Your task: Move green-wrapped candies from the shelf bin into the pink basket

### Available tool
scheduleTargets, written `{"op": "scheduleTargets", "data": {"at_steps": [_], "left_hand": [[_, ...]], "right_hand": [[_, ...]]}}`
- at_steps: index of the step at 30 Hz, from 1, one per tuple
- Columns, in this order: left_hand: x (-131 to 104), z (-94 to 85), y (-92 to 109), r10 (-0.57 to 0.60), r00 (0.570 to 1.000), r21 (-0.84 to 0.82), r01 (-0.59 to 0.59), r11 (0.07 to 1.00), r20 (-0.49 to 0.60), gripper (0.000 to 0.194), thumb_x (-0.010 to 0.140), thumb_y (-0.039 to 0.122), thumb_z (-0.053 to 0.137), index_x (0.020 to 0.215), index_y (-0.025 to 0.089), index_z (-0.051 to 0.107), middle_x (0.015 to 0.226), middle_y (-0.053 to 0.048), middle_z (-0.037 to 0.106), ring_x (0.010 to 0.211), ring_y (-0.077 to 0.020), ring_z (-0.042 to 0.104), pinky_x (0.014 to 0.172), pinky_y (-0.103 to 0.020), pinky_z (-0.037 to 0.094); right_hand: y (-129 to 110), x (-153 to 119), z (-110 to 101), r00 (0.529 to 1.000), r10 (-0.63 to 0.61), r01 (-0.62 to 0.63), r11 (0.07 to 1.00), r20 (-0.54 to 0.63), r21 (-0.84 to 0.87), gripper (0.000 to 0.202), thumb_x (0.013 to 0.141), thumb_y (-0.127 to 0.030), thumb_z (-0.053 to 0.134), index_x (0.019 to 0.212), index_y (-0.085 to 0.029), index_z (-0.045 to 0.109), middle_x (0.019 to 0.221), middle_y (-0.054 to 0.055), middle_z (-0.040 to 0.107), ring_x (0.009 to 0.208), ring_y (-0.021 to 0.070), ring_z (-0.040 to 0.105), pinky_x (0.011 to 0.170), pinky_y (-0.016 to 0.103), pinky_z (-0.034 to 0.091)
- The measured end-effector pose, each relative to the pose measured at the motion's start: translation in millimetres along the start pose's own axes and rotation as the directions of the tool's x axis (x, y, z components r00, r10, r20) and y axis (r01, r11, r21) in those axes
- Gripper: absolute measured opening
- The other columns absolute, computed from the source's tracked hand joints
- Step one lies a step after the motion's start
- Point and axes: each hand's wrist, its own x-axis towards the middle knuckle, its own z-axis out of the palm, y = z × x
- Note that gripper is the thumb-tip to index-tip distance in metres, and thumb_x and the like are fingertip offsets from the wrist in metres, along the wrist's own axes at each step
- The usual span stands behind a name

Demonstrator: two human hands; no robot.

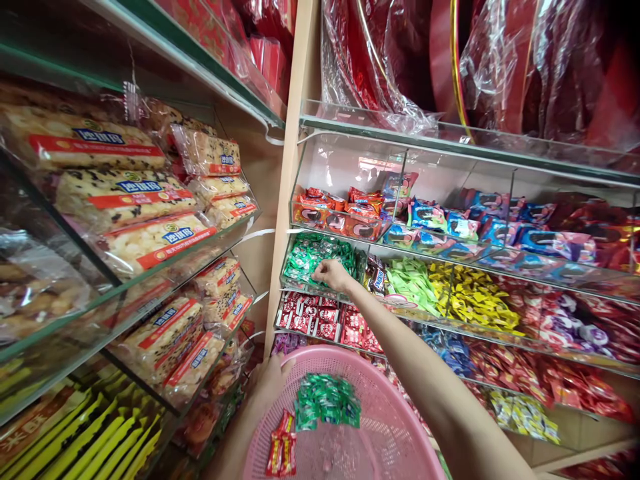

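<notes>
My left hand (266, 385) grips the rim of a round pink plastic basket (395, 407) at the bottom centre. Inside it lie a heap of small green-wrapped candies (327, 399) and a few red-and-yellow wrapped sweets (282, 448). My right hand (332, 275) reaches to the shelf, just above a clear bin of green-wrapped candies (314, 257). Its fingers are curled and pinched together; whatever is between them is too small to make out.
Glass shelves with packaged pastries (135, 190) rise close on the left. Ahead, tiered bins hold yellow-wrapped candies (470, 293), light green packets (413, 283) and blue packets (500, 227). A wooden post (287, 167) divides the shelving. Plastic-wrapped red items (400, 60) stand above.
</notes>
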Motion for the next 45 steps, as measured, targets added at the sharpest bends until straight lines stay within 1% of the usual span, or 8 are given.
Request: {"op": "scheduleTargets", "data": {"at_steps": [7,10,13,20,24,28,37,45], "left_hand": [[4,3.0,-6,0.005,1.000,-0.029,-0.005,1.000,-0.001,0.046,0.093,0.046,0.033,0.114,0.021,0.065,0.112,-0.012,0.070,0.105,-0.0265,0.065,0.079,-0.030,0.044],[3,1.0,-6,-0.002,1.000,-0.019,0.002,1.000,0.002,0.046,0.093,0.046,0.033,0.113,0.021,0.065,0.112,-0.012,0.071,0.104,-0.0279,0.065,0.078,-0.031,0.045],[2,-1.5,-5,-0.006,1.000,-0.009,0.006,1.000,0.012,0.045,0.093,0.045,0.033,0.112,0.021,0.065,0.111,-0.012,0.071,0.105,-0.0284,0.066,0.079,-0.032,0.045],[2,-4.3,-4,-0.017,1.000,-0.009,0.017,1.000,0.019,0.045,0.093,0.045,0.034,0.115,0.021,0.065,0.112,-0.012,0.071,0.107,-0.0278,0.065,0.083,-0.033,0.045],[0,-5.9,-3,-0.019,1.000,0.005,0.019,1.000,0.021,0.046,0.093,0.046,0.032,0.116,0.022,0.065,0.113,-0.012,0.070,0.107,-0.0265,0.065,0.083,-0.031,0.045],[-1,-6.0,-3,-0.007,1.000,-0.022,0.008,1.000,0.021,0.045,0.093,0.046,0.033,0.112,0.022,0.066,0.111,-0.012,0.071,0.105,-0.0261,0.066,0.079,-0.030,0.044],[-3,-6.1,-4,-0.019,1.000,-0.035,0.019,0.999,0.002,0.045,0.093,0.046,0.035,0.111,0.019,0.066,0.108,-0.014,0.072,0.104,-0.0280,0.066,0.079,-0.032,0.045],[-4,-7.4,-3,-0.015,1.000,0.005,0.015,1.000,0.020,0.044,0.094,0.045,0.032,0.111,0.021,0.065,0.109,-0.012,0.072,0.106,-0.0267,0.066,0.079,-0.031,0.044]], "right_hand": [[4,-2,12,0.997,0.001,0.000,1.000,-0.081,0.022,0.020,0.061,-0.018,0.070,0.067,-0.020,0.051,0.062,-0.006,0.053,0.060,0.0112,0.049,0.059,0.023,0.038],[7,-3,13,0.995,-0.005,0.011,0.998,-0.095,0.060,0.025,0.060,-0.024,0.073,0.073,-0.020,0.052,0.066,-0.005,0.053,0.062,0.0115,0.050,0.059,0.023,0.040],[10,-5,12,0.996,-0.017,0.024,0.996,-0.083,0.086,0.029,0.059,-0.033,0.075,0.065,-0.020,0.051,0.060,-0.006,0.049,0.058,0.0110,0.047,0.057,0.024,0.039],[17,-2,-12,0.977,-0.049,0.085,0.982,-0.207,0.169,0.040,0.062,-0.054,0.070,0.070,-0.021,0.049,0.064,-0.003,0.052,0.061,0.0123,0.048,0.058,0.025,0.040],[22,-6,-24,0.994,-0.030,0.042,0.993,-0.109,0.110,0.047,0.056,-0.060,0.072,0.069,-0.019,0.052,0.061,-0.003,0.054,0.058,0.0121,0.048,0.057,0.026,0.040],[24,-14,-20,0.999,-0.019,0.020,1.000,-0.045,0.014,0.042,0.058,-0.056,0.073,0.062,-0.018,0.056,0.059,-0.003,0.055,0.057,0.0116,0.048,0.057,0.025,0.039],[16,-14,-7,0.998,-0.010,0.004,0.994,-0.055,-0.111,0.016,0.061,-0.027,0.070,0.062,-0.019,0.055,0.058,-0.005,0.052,0.058,0.0105,0.045,0.057,0.023,0.035],[11,-19,-8,0.996,-0.029,0.017,0.991,-0.084,-0.134,0.021,0.061,-0.022,0.070,0.078,-0.018,0.059,0.071,-0.002,0.058,0.066,0.0129,0.051,0.060,0.023,0.041]]}}
